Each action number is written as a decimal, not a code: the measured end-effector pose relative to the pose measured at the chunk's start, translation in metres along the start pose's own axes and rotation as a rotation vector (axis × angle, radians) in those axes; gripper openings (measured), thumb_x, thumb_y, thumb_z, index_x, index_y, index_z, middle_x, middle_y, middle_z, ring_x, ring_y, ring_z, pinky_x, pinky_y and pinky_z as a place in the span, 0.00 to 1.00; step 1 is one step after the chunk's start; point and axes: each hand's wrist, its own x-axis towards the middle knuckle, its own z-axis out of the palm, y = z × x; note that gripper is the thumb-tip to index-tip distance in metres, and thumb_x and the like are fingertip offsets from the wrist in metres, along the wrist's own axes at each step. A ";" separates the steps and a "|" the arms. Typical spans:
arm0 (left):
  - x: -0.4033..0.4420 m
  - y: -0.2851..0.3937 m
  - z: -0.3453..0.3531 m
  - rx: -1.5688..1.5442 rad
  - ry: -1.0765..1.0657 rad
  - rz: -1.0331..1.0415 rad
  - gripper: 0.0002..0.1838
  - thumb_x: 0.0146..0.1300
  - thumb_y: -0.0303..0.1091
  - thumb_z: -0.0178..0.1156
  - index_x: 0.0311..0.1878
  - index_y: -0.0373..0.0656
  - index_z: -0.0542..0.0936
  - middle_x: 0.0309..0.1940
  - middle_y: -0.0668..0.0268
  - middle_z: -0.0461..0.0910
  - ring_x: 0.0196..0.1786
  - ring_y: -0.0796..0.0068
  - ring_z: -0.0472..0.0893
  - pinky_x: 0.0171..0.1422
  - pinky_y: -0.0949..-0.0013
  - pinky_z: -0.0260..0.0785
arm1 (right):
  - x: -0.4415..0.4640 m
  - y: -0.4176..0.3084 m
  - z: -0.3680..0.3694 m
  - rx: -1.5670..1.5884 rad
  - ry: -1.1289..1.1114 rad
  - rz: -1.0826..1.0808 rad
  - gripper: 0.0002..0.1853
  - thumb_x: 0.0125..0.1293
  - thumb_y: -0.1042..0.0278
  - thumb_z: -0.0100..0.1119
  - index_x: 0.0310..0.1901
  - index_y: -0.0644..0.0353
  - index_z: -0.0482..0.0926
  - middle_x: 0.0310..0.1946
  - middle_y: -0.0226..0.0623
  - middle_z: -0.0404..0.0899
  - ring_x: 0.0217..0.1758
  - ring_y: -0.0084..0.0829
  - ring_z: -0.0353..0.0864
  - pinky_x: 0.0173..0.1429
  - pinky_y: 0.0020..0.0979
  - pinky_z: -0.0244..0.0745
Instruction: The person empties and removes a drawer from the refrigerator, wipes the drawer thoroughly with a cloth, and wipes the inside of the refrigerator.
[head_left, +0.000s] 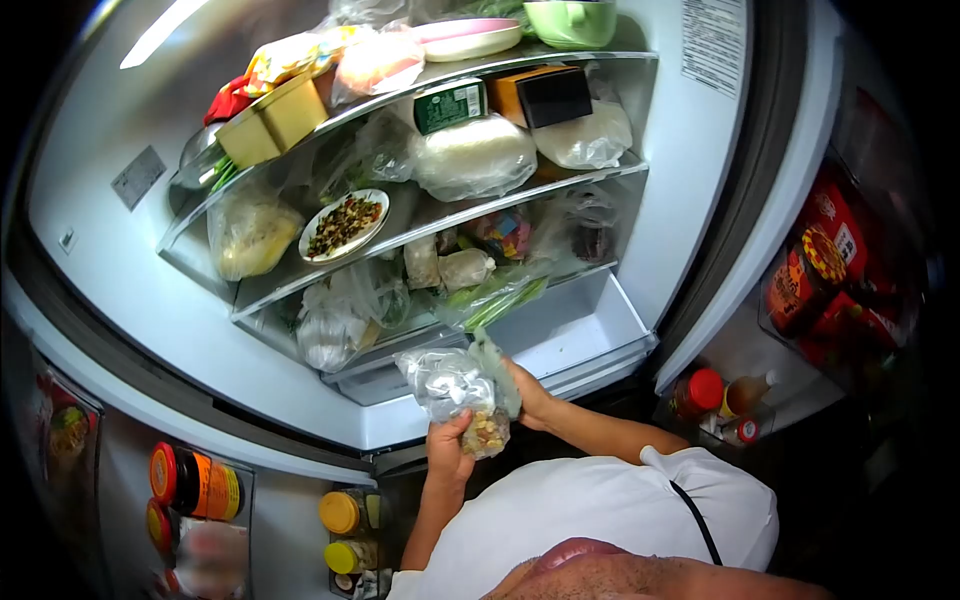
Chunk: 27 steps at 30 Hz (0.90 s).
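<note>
My left hand (450, 447) is closed around a clear plastic bag (440, 382), its thumb pressed on the front. Small yellowish-brown pieces (487, 432), perhaps nuts, gather at the bag's lower end. At its right side, my right hand (527, 397) has its fingers wrapped behind a pale green plastic bag (495, 372), partly hidden by it. Both bags touch each other in front of the open fridge drawer (570, 345). Just above them, green stalks in a plastic bag (505, 298) lie over the drawer's edge.
Fridge shelves hold a white plate of chopped food (345, 226), bagged food (475, 157), boxes (450, 106) and a green bowl (572, 22). Door racks on both sides carry jars (343, 512) and bottles (745, 393). The glass shelf edge (440, 232) juts above my hands.
</note>
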 end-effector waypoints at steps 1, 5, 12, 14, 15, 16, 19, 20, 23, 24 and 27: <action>0.001 0.005 0.009 0.113 0.005 0.057 0.28 0.64 0.22 0.60 0.68 0.39 0.68 0.59 0.56 0.78 0.60 0.57 0.79 0.67 0.54 0.72 | -0.003 0.000 0.006 -0.104 0.008 -0.024 0.25 0.75 0.54 0.55 0.66 0.59 0.69 0.57 0.36 0.78 0.59 0.30 0.79 0.64 0.35 0.75; 0.005 0.021 0.020 0.352 0.017 0.106 0.27 0.63 0.19 0.58 0.66 0.37 0.69 0.57 0.57 0.78 0.58 0.60 0.80 0.64 0.58 0.74 | -0.019 0.002 0.005 -0.196 -0.014 -0.025 0.20 0.75 0.59 0.56 0.60 0.63 0.74 0.53 0.37 0.80 0.53 0.26 0.81 0.57 0.31 0.79; 0.011 0.011 0.049 0.536 0.081 0.207 0.28 0.59 0.21 0.65 0.63 0.34 0.71 0.53 0.58 0.80 0.52 0.61 0.82 0.60 0.59 0.75 | -0.055 -0.009 -0.008 -0.584 0.039 -0.232 0.17 0.71 0.68 0.62 0.58 0.66 0.77 0.47 0.31 0.82 0.49 0.20 0.79 0.55 0.28 0.77; 0.013 0.010 0.053 0.556 0.063 0.242 0.24 0.59 0.19 0.65 0.60 0.32 0.74 0.51 0.58 0.81 0.50 0.65 0.83 0.58 0.62 0.75 | -0.061 -0.007 -0.017 -0.642 0.020 -0.277 0.14 0.67 0.70 0.66 0.52 0.65 0.81 0.41 0.28 0.84 0.44 0.16 0.77 0.50 0.26 0.77; 0.012 0.009 0.054 0.545 0.053 0.288 0.20 0.60 0.18 0.64 0.57 0.31 0.76 0.49 0.59 0.83 0.48 0.68 0.83 0.56 0.64 0.76 | -0.067 -0.003 -0.023 -0.729 0.039 -0.315 0.13 0.65 0.73 0.66 0.51 0.65 0.82 0.41 0.27 0.84 0.43 0.16 0.77 0.50 0.25 0.77; 0.010 0.009 0.054 0.555 0.045 0.285 0.19 0.61 0.18 0.64 0.56 0.31 0.77 0.48 0.60 0.83 0.47 0.69 0.83 0.56 0.64 0.76 | -0.076 -0.002 -0.030 -0.741 0.067 -0.312 0.13 0.65 0.74 0.65 0.51 0.65 0.82 0.41 0.27 0.84 0.43 0.16 0.78 0.49 0.25 0.77; 0.008 0.012 0.045 0.608 0.056 0.262 0.17 0.60 0.17 0.64 0.54 0.31 0.79 0.47 0.60 0.83 0.46 0.70 0.83 0.55 0.66 0.75 | -0.100 0.010 -0.053 -0.670 0.219 -0.297 0.14 0.65 0.76 0.63 0.51 0.66 0.81 0.40 0.28 0.84 0.41 0.17 0.79 0.47 0.24 0.77; 0.010 0.011 0.045 0.596 0.062 0.299 0.17 0.61 0.18 0.65 0.54 0.31 0.79 0.47 0.60 0.83 0.46 0.70 0.83 0.54 0.66 0.76 | -0.103 0.014 -0.062 -0.573 0.270 -0.294 0.14 0.64 0.76 0.63 0.52 0.66 0.81 0.40 0.29 0.84 0.41 0.17 0.79 0.46 0.24 0.77; 0.021 0.015 0.049 0.595 0.030 0.328 0.17 0.61 0.18 0.65 0.54 0.32 0.79 0.47 0.61 0.83 0.46 0.70 0.83 0.54 0.66 0.76 | -0.115 0.016 -0.079 -0.533 0.344 -0.319 0.14 0.64 0.75 0.63 0.52 0.66 0.81 0.39 0.29 0.84 0.39 0.16 0.79 0.45 0.23 0.76; 0.023 0.015 0.046 0.570 0.013 0.346 0.18 0.61 0.18 0.65 0.55 0.33 0.78 0.48 0.61 0.83 0.47 0.70 0.83 0.55 0.66 0.75 | -0.119 0.018 -0.080 -0.521 0.337 -0.302 0.14 0.64 0.75 0.63 0.52 0.66 0.81 0.39 0.29 0.84 0.39 0.16 0.79 0.45 0.23 0.76; 0.031 0.018 0.048 0.586 0.007 0.391 0.19 0.60 0.18 0.66 0.56 0.33 0.78 0.49 0.60 0.83 0.49 0.69 0.82 0.57 0.65 0.75 | -0.130 0.026 -0.086 -0.577 0.398 -0.329 0.14 0.64 0.75 0.63 0.51 0.66 0.82 0.39 0.29 0.84 0.39 0.16 0.78 0.45 0.22 0.75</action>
